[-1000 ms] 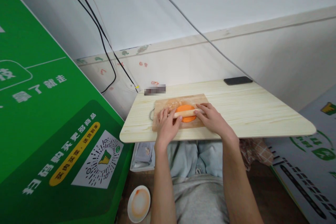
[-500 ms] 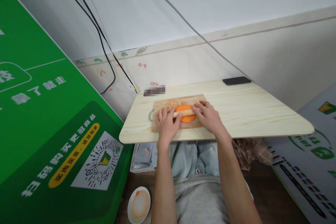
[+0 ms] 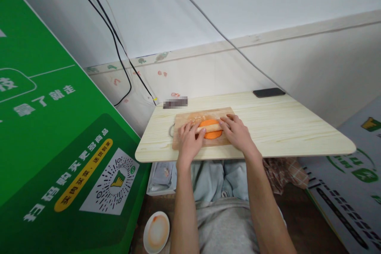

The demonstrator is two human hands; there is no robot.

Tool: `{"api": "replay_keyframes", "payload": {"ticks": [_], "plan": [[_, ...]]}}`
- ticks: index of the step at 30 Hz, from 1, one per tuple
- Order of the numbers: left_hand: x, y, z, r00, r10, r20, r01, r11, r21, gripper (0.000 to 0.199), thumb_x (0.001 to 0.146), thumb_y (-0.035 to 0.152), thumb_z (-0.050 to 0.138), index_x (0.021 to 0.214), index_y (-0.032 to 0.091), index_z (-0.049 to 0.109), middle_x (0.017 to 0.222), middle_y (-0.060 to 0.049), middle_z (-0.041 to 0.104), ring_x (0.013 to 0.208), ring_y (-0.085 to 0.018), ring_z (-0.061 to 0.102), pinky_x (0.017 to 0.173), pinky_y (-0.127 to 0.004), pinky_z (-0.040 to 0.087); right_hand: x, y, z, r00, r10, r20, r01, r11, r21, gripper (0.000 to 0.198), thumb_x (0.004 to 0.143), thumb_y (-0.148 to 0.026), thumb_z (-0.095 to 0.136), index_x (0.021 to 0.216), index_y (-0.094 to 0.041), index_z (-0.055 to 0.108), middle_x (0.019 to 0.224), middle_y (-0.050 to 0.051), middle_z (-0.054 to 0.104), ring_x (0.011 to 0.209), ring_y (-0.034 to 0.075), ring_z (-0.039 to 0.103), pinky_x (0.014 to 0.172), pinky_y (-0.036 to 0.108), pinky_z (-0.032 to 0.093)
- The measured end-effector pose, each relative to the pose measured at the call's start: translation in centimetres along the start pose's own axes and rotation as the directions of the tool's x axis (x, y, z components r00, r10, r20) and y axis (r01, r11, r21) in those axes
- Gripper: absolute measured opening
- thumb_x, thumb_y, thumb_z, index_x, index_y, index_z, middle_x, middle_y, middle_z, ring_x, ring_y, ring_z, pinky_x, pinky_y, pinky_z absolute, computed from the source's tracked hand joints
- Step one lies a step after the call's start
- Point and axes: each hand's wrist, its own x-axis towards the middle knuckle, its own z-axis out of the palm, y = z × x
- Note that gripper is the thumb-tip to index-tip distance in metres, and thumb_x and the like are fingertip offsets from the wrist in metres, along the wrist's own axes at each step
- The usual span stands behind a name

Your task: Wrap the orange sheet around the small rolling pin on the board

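Crosswise, wooden roller (image 3: 212,128) over flat orange disc (image 3: 212,135)

The board (image 3: 220,112) is matt wood, lightly flecked; its handle (image 3: 170,130) is shiny metal. The rolling pin (image 3: 212,128) appears smooth wood, the orange sheet (image 3: 212,135) smooth and matt. The table (image 3: 294,127) shows smooth wood grain. The shirt (image 3: 226,222) is matt cloth.

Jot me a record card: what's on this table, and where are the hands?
Left hand: on left end of the rolling pin
Right hand: on its right end
Rolling pin: lying across the orange sheet
Orange sheet: flat, roundish, probably dough
Cutting board: wooden, under the sheet
Phone: black, by back edge of the table
Blurred item: back left, unidentifiable
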Motion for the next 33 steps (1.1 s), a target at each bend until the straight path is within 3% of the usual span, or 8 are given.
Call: {"api": "replay_keyframes", "payload": {"ticks": [6,13,19,22,29,33], "plan": [[-0.1,-0.8,-0.8,0.996,0.067,0.053,-0.061,0.994,-0.091,0.04,0.114,0.035,0.051,0.141,0.025,0.078,0.149,-0.009,0.077,0.147,-0.028,0.063,0.132,-0.05,0.042,0.1,1.0,-0.7,0.995,-0.079,0.066,0.074,0.995,0.069,0.045,0.114,-0.041,0.05,0.138,-0.021,0.082,0.141,0.016,0.076,0.133,0.034,0.072,0.115,0.046,0.056],[-0.4,-1.4,-1.8,0.995,0.06,0.074,-0.048,0.987,-0.154,0.038,0.112,0.033,0.055,0.135,0.02,0.082,0.15,-0.012,0.076,0.146,-0.029,0.066,0.132,-0.049,0.044,-0.2,1.3,-2.2,0.973,-0.158,0.17,0.127,0.975,0.18,0.035,0.111,-0.035,0.055,0.115,-0.022,0.088,0.124,0.013,0.085,0.114,0.03,0.08,0.098,0.037,0.059],[-0.4,-1.8,-1.6,0.995,0.062,0.076,-0.05,0.987,-0.155,0.04,0.111,0.036,0.054,0.134,0.02,0.082,0.151,-0.013,0.076,0.149,-0.03,0.063,0.136,-0.05,0.041,-0.2,1.0,-2.3,0.974,-0.152,0.171,0.113,0.97,0.216,0.032,0.108,-0.031,0.058,0.114,-0.022,0.088,0.125,0.012,0.085,0.117,0.029,0.079,0.105,0.036,0.057],[-0.5,-1.4,-0.8,0.999,0.032,0.041,-0.027,0.994,-0.104,0.044,0.112,0.038,0.052,0.144,0.022,0.078,0.16,-0.012,0.069,0.162,-0.032,0.049,0.139,-0.053,0.036,0.0,1.1,-1.8,0.977,-0.156,0.143,0.122,0.968,0.222,0.035,0.11,-0.033,0.055,0.115,-0.021,0.088,0.132,0.013,0.084,0.124,0.03,0.077,0.111,0.038,0.056],[-0.4,-0.3,0.4,1.0,-0.014,-0.025,0.013,0.998,-0.054,0.047,0.112,0.046,0.051,0.148,0.027,0.074,0.168,-0.01,0.062,0.17,-0.035,0.035,0.14,-0.058,0.032,0.5,1.0,-0.1,0.995,-0.099,0.019,0.099,0.995,-0.006,0.049,0.115,-0.04,0.042,0.123,-0.02,0.087,0.146,0.017,0.076,0.139,0.035,0.067,0.124,0.049,0.05],[-0.3,-0.3,0.5,0.999,-0.008,-0.036,0.006,0.998,-0.056,0.046,0.111,0.048,0.052,0.147,0.027,0.074,0.166,-0.01,0.063,0.17,-0.035,0.034,0.14,-0.059,0.033,0.7,1.2,0.5,0.993,-0.116,-0.034,0.115,0.993,-0.037,0.052,0.116,-0.043,0.04,0.125,-0.022,0.086,0.151,0.016,0.072,0.144,0.036,0.063,0.124,0.054,0.05]]}}
